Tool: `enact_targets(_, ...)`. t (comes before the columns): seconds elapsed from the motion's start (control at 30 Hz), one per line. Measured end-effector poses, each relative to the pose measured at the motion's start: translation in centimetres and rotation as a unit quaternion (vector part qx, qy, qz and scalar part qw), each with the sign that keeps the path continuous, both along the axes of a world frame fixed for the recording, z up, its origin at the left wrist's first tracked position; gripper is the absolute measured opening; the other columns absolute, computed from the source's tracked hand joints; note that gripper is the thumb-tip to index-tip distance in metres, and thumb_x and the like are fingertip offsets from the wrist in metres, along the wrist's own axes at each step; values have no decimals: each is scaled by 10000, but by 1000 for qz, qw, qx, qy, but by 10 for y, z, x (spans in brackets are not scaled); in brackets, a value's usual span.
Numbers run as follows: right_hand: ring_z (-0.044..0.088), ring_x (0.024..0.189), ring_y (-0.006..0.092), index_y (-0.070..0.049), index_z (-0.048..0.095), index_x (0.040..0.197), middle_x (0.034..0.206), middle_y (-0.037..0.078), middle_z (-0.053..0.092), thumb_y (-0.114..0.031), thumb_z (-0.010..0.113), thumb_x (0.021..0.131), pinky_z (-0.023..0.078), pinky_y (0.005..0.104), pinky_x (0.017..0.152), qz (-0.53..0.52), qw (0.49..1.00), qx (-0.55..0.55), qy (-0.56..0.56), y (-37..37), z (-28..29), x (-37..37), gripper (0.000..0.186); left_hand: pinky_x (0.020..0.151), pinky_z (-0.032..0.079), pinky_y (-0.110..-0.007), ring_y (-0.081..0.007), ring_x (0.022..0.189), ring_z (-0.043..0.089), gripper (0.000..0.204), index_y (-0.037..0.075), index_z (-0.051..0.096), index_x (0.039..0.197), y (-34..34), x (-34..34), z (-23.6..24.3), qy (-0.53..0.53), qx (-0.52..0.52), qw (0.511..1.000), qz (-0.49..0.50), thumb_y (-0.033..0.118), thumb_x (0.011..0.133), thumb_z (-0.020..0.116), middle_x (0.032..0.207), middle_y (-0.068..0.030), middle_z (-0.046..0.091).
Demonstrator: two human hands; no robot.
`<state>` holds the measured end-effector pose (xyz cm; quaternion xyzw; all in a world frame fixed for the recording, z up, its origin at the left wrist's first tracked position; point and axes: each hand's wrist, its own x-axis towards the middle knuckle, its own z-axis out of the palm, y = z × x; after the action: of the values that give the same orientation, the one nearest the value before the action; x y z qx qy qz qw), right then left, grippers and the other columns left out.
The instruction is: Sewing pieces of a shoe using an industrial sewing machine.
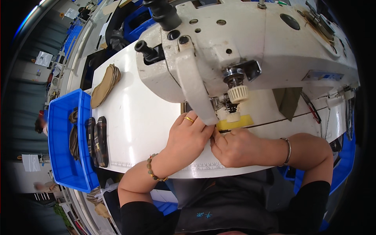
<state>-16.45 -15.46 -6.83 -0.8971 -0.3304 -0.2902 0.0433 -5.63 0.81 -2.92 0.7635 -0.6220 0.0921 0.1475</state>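
Both my hands are together under the head of a white sewing machine (235, 47), close in front of its needle area. My left hand (188, 138), with a ring and a beaded bracelet, has its fingers bent and closed beside the curved lever. Its fingertips meet those of my right hand (239, 148), which is curled in a pinch, a metal bangle on the wrist. A small dark edge shows between the fingertips, but what they hold is mostly hidden. A yellow patch (239, 122) lies on the machine bed just beyond my right hand.
Brown sole-shaped pieces (103, 87) are stacked on the white table (131, 133). Dark plaid pieces (101, 143) lie beside a blue bin (64, 152) at the left. Right of the needle are an olive cloth piece (287, 102) and red-and-black snips (311, 109).
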Motion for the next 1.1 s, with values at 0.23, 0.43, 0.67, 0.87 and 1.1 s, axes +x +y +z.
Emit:
enact_targets(0.23,621,507,166,-5,627,674,801,274,690,-157,632,685,449,298,407,-24,1000,-7,0,-2,-2,4,153,750,499,-358,-229,909,590,319,67,711,1008,-3,7,-6,-19,36,999,6,99,692,682,960,-32,575)
enact_targets(0.43,594,480,169,-38,585,691,633,83,580,-140,644,706,447,316,396,-57,996,45,42,-8,-3,17,119,804,446,-378,-235,967,578,409,86,723,1064,-10,24,-14,-22,9,999,45,83,654,718,999,-17,594)
enact_targets(0.67,612,493,211,-84,647,786,592,30,573,-148,666,757,482,374,454,-81,992,71,59,-23,-5,24,73,1009,420,-437,-212,977,633,242,111,698,978,-4,22,-2,-47,0,995,93,124,737,707,1009,-1,658)
enact_targets(0.87,662,578,257,-98,670,815,656,44,647,-155,658,838,509,388,510,-148,967,201,44,-26,-4,42,63,1002,433,-451,-208,942,639,233,105,676,923,-8,25,-10,-38,-88,993,72,79,695,715,933,-10,664)
enact_targets(1.1,663,629,256,-103,598,796,710,36,628,-109,621,824,519,384,543,-120,977,171,53,-23,-7,44,37,916,456,-435,-203,734,625,235,106,658,818,-15,33,-26,-17,-187,978,86,21,598,671,775,-15,646)
